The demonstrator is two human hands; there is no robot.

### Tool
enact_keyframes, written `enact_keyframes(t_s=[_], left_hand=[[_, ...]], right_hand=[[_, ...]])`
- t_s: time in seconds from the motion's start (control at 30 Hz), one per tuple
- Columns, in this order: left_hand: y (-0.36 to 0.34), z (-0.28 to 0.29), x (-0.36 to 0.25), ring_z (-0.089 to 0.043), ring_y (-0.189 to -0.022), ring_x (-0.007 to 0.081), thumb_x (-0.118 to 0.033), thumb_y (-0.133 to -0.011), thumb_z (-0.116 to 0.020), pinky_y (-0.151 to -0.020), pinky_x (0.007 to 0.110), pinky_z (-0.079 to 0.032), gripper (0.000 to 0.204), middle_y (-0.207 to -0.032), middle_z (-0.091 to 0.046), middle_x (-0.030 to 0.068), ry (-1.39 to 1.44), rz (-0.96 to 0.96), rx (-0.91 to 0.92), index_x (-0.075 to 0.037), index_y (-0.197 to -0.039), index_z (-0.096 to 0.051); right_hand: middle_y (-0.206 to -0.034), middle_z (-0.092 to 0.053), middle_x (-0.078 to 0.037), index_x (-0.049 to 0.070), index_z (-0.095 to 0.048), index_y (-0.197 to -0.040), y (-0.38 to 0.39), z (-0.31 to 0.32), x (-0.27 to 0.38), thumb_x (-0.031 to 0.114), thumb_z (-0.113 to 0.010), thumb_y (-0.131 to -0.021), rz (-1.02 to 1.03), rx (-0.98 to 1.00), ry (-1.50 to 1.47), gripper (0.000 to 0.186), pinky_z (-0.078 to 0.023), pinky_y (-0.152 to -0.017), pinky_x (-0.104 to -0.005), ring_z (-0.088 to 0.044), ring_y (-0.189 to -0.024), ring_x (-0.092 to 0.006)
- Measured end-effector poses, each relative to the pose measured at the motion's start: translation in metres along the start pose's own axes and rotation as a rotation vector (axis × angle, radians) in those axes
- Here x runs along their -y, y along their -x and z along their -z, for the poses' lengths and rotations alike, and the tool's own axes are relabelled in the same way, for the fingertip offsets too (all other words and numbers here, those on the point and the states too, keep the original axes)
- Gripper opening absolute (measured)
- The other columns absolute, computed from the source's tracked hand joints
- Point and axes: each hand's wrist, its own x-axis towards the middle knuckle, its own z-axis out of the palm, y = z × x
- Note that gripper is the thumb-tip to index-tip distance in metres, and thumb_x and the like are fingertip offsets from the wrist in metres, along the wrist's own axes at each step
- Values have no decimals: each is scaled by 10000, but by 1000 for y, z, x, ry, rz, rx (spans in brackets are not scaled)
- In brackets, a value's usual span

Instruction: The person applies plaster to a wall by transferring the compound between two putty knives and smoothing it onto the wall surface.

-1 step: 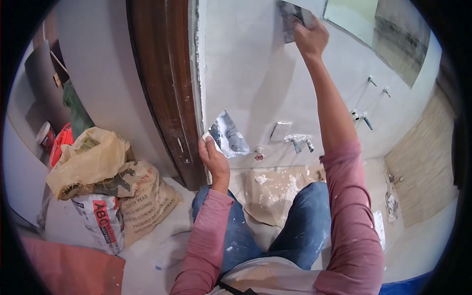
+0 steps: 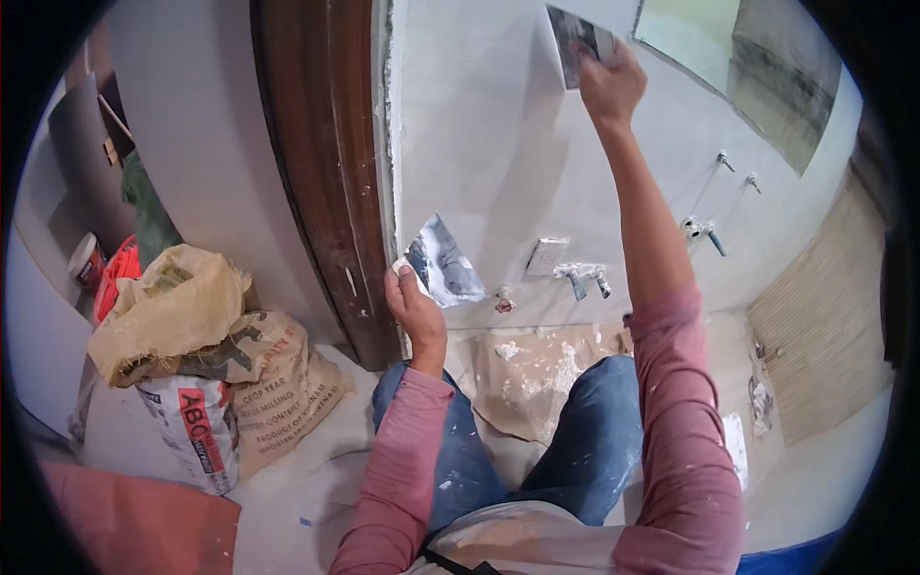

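Note:
My right hand [image 2: 613, 88] is raised high and closed around a wide putty knife [image 2: 565, 65]. Its grey metal blade lies against or very close to the pale wall [image 2: 479, 125]; which of the two I cannot tell. Lower down, beside the dark wooden door frame [image 2: 331, 163], my left hand [image 2: 418, 309] grips a second putty knife [image 2: 447, 273]. White and grey paste smears that broad blade, which points up and away from the wall's base.
Low on the wall sit a socket plate [image 2: 547, 256], taps [image 2: 585, 278] and a pipe outlet [image 2: 504, 301]; another tap [image 2: 704, 232] is farther right. Spattered brown paper [image 2: 522, 379] covers the floor ahead of my knees. Filled sacks [image 2: 278, 393] stand at left.
My right hand and its putty knife have shifted very slightly right and down. My left hand holds still with its blade.

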Motion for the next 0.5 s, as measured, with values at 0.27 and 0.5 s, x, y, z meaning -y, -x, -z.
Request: enact_keyframes(t_s=[0.27, 0.5], left_hand=[[0, -2, -10, -557, -917, 155, -176, -1046, -475, -848, 312, -451, 232, -999, -611, 59, 58, 1, -67, 13, -1039, -608], [-3, 3, 6, -574, -942, 173, -185, -1039, -490, -878, 316, -457, 245, -1031, -620, 73, 118, 34, -66, 21, -1085, -616]], right_hand=[[-849, -648, -73, 130, -670, -870, 222, -12, -28, 169, -702, -853, 379, 732, 130, 53, -549, -649, -439, -672, -799, -300], [-823, -659, -60, 116, -672, -876, 246, -44, -41, 179, -716, -849, 333, 644, 142, 82, -550, -627, -424, -683, -803, -283]])
